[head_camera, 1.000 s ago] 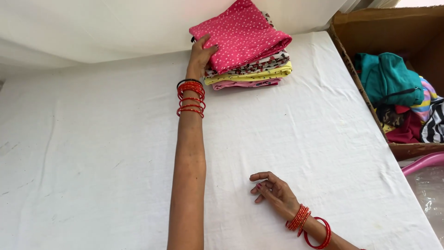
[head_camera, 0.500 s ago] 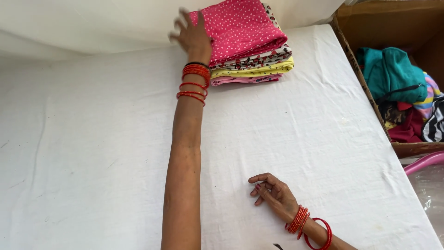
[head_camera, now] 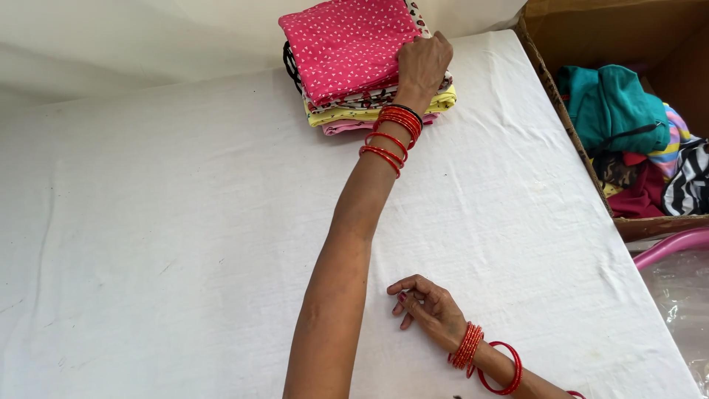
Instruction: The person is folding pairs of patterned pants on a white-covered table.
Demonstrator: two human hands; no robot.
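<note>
Pink cotton cloth with small white dots [head_camera: 347, 44], folded square, tops a stack of folded garments [head_camera: 377, 103] at the far edge of the white-sheeted table [head_camera: 185, 222]. Below it: a patterned white layer, a yellow one, a pale pink one, each showing only its edge.

Left hand [head_camera: 424, 63]: arm stretched forward, palm down on the stack's right side. Fingers lie together and curved over the pink cloth's right edge, touching it; whether they pinch the fabric cannot be told. Red bangles [head_camera: 393, 134] ring this wrist.

Right hand [head_camera: 427, 307]: rests on the sheet at the near edge, well apart from the stack. Fingers loosely curled inward, tips near each other, holding nothing. Red bangles on this wrist too.

Brown cardboard box [head_camera: 569, 111] stands just beside the table's right edge. Contents: a heap of unfolded clothes, with a teal garment [head_camera: 609, 107] on top, a black-and-white striped piece [head_camera: 690, 185] and a maroon piece [head_camera: 646, 196] lower down.
</note>
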